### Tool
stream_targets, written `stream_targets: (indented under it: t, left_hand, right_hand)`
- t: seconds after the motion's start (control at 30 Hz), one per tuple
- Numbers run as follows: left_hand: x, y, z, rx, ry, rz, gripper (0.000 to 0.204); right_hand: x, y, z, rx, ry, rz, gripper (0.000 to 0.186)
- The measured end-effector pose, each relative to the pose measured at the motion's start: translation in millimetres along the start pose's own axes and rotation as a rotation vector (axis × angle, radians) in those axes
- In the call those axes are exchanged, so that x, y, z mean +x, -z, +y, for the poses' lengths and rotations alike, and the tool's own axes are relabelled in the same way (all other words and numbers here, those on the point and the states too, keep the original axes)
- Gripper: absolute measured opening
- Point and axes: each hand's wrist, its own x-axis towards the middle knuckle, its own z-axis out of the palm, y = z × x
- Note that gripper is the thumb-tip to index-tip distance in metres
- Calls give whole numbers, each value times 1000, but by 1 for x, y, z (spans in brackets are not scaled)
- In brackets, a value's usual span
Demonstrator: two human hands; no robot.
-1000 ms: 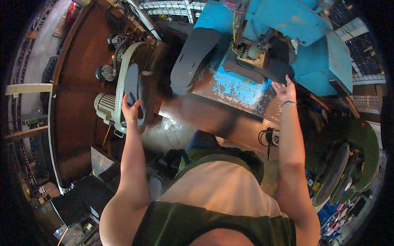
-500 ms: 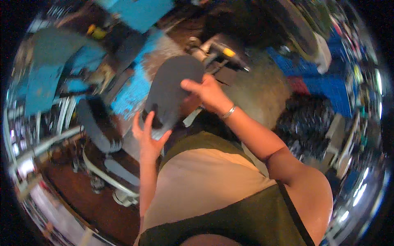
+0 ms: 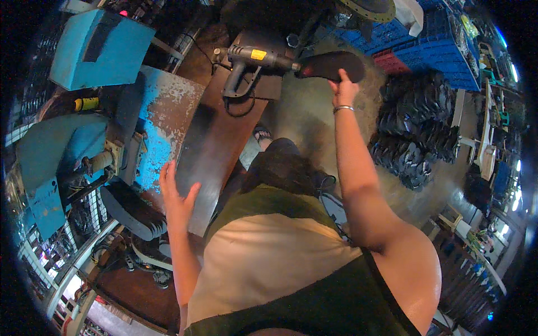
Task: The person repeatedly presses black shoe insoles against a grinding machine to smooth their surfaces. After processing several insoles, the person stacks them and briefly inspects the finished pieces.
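A dark sole-shaped piece [image 3: 330, 66] is held out in my right hand [image 3: 344, 89], which grips its lower edge, with the piece's left end at the nozzle of a black hot-air gun [image 3: 252, 59] with a yellow label. The gun lies on its side on a metal stand at the end of a brown bench strip [image 3: 218, 145]. My left hand [image 3: 179, 193] has its fingers spread beside the worn blue machine table [image 3: 168, 117], holding nothing. A stack of grey soles [image 3: 131, 210] lies to its left.
Blue machine housings [image 3: 101, 47] stand at the left, and a belt machine [image 3: 151, 257] behind the sole stack. On my right, black piles [image 3: 414, 112] lie on the floor near blue crates [image 3: 448, 59]. A dark round-rimmed object [image 3: 370, 8] is at the top.
I have turned rightward toward the hot-air gun. My hands, together on a sole half a second ago, are now apart: the right carries it to the nozzle, the left has let go.
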Motion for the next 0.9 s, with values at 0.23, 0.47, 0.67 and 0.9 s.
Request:
stream_targets:
  t: [0.23, 0.47, 0.67, 0.9]
  left_hand:
    - [-18, -7, -5, -51, 74, -21, 87]
    - [-38, -14, -11, -73, 159, -48, 85]
    - [-29, -14, -12, -53, 134, -38, 84]
    - [-19, -2, -30, 66, 106, 53, 81]
  right_hand:
    - [-7, 14, 0, 89, 1, -33, 38]
    - [-11, 33, -40, 83, 3, -47, 33]
    - [-7, 12, 9, 18, -64, -52, 38]
    - [3, 27, -14, -440, 167, -28, 51]
